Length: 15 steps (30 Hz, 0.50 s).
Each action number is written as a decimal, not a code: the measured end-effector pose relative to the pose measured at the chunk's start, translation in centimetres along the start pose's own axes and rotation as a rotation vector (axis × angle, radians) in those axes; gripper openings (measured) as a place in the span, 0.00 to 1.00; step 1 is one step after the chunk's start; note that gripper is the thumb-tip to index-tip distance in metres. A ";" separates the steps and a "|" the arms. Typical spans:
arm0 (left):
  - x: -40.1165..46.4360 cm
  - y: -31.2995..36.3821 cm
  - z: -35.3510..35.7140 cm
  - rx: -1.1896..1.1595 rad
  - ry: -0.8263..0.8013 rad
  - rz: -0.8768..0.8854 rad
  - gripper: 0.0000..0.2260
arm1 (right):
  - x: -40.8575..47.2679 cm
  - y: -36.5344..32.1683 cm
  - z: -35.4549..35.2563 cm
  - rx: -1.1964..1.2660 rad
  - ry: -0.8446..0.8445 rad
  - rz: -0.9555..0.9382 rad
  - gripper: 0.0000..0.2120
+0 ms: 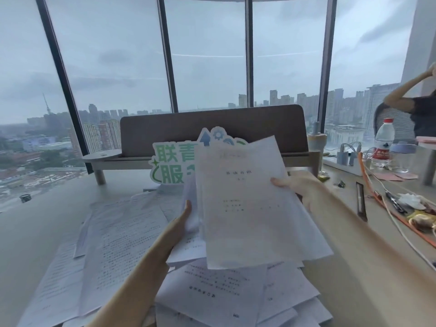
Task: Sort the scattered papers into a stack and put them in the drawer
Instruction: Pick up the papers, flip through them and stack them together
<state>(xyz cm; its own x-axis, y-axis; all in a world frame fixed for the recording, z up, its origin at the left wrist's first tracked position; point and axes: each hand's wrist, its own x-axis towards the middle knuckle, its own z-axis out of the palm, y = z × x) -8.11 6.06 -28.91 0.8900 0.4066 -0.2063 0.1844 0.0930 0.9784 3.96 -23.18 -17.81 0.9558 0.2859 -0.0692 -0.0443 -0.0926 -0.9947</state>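
I hold a bundle of white printed papers (247, 208) up above the desk, tilted toward me. My right hand (299, 190) grips the bundle's right edge, thumb on the front sheet. My left hand (181, 220) is at the bundle's left edge, fingers behind the sheets and thumb along them. Several more printed sheets (113, 244) lie scattered and overlapping on the desk (35, 232) below and to the left, with a thicker heap (224, 298) under the raised bundle. No drawer is in view.
A green-and-white cutout sign (169, 164) stands behind the papers, before a brown desk shelf (212, 123). To the right lie a water bottle (383, 142), jar (402, 156), cables, pens and food scraps. A seated person (420, 109) is at far right.
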 end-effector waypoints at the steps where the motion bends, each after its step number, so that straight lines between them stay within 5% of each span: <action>1: -0.6 0.4 0.1 -0.002 0.003 0.018 0.41 | 0.4 1.4 0.0 -0.019 0.024 0.003 0.10; 11: -3.8 1.9 1.8 -0.008 0.044 0.104 0.12 | 3.0 8.1 0.9 -0.044 0.152 -0.079 0.24; 15: -3.4 1.7 1.5 -0.025 0.085 0.087 0.18 | 2.0 7.6 0.5 0.009 0.146 -0.084 0.07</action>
<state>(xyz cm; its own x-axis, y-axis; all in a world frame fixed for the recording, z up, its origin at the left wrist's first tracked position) -10.23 3.47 -26.55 0.8634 0.4897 -0.1213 0.0964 0.0759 0.9925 5.39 -22.82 -25.55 0.9882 0.1510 0.0258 0.0360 -0.0651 -0.9972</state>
